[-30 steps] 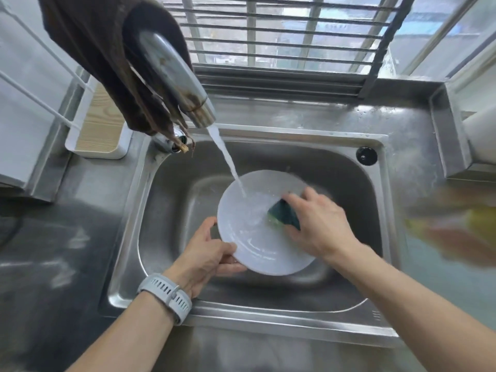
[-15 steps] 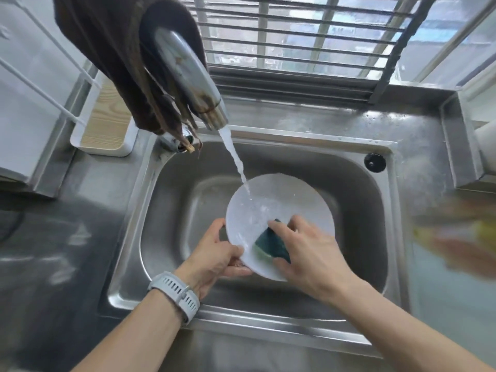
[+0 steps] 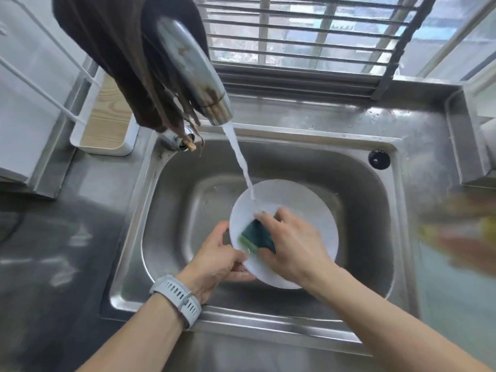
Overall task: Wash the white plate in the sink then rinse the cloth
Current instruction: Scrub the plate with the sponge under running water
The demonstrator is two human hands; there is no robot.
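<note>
Mid-wash: round white plate (image 3: pixel 303 208) gripped by left hand (image 3: pixel 217 260) under tap stream, dark green scrubbing cloth (image 3: pixel 259 235) clasped in right hand (image 3: pixel 294 244); cloth rinse pending.

The steel sink (image 3: pixel 171 200) basin is open along its left and far sides. The white plate (image 3: pixel 308 210) and both hands fill its middle and near part. The tap (image 3: pixel 190 68), draped with a dark cloth (image 3: pixel 107 49), overhangs the far-left corner, its stream of water (image 3: pixel 239 159) crossing toward the plate. The counter (image 3: pixel 53 264) left of the sink lies open.
</note>
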